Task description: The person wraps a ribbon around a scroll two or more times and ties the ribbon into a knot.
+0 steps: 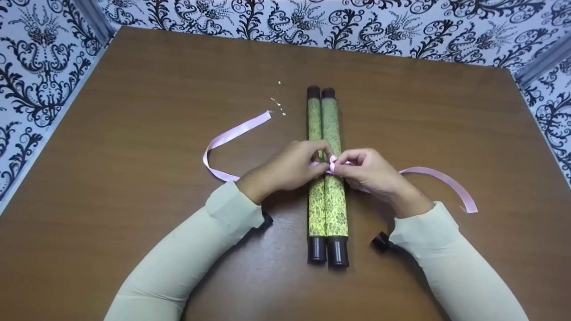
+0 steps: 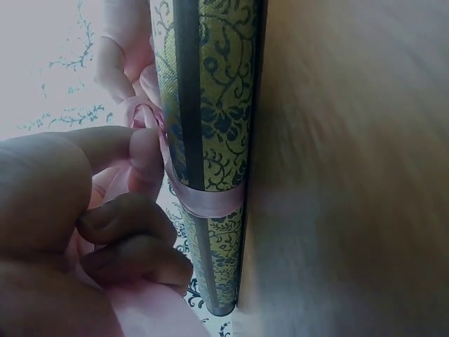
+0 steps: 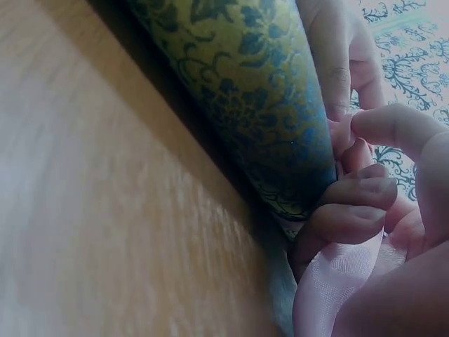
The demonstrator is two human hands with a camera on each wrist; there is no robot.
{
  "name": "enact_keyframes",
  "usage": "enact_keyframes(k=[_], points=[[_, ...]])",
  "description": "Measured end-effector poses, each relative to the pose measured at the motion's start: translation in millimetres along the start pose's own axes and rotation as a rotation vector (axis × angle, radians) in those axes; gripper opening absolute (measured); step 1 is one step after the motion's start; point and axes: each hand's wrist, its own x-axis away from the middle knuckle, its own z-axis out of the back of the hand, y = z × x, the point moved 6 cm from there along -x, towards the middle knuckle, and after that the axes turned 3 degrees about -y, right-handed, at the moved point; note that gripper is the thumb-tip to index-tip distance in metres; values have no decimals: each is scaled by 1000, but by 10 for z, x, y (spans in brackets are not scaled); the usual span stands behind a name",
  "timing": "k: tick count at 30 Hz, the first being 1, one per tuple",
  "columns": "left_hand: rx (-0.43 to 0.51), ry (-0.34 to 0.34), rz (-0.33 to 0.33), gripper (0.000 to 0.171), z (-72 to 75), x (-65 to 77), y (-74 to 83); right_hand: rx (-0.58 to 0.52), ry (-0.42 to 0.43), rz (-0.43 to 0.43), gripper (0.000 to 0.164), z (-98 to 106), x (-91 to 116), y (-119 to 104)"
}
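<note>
Two slim rolls of yellow-green floral fabric with dark end caps, looking like a rolled-up scroll (image 1: 335, 205), lie side by side on the table. A pink satin ribbon (image 1: 238, 130) passes around them, as its band (image 2: 210, 202) shows in the left wrist view. Over the middle of the rolls, my left hand (image 1: 299, 165) pinches the ribbon between thumb and forefinger. Close against it, my right hand (image 1: 372, 171) pinches a small ribbon loop (image 1: 333, 165). Fingers partly hide the crossing. In the right wrist view, ribbon (image 3: 340, 274) trails below the curled fingers.
One ribbon tail curves out to the left on the brown table (image 1: 134, 147); the other tail (image 1: 446, 179) bends to the right. Several tiny pale bits (image 1: 280, 105) lie beyond the left tail. Black-and-white patterned cloth (image 1: 303, 20) borders the table's far side.
</note>
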Motion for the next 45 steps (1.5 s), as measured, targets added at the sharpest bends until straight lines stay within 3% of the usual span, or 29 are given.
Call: enact_keyframes(k=[4,9,13,18,27,31,37,42,45], points=[[-29,-12,8,9,-9,10,2,34,-15,14,9,-14,1,1],[-90,28,7,6,36,8,26,66,-38,66,5,-32,-18,-56],[-144,10,11,8,32,10,36,124,-56,77,6,-22,-15,-70],[-137,-13,54,7,49,9,10,194,11,91,17,38,-13,-93],[-118,-15,157,5,127,24,-96,329,161,113,20,160,3,-122],[-120,15,168,4,192,36,-118,369,202,124,20,223,5,-135],[-93,-5,183,3,226,62,-142,432,197,109,22,271,13,-139],[-115,21,168,5,293,67,-138,516,228,131,19,280,57,-259],[-111,41,156,5,297,57,-136,460,225,135,17,313,56,-228]])
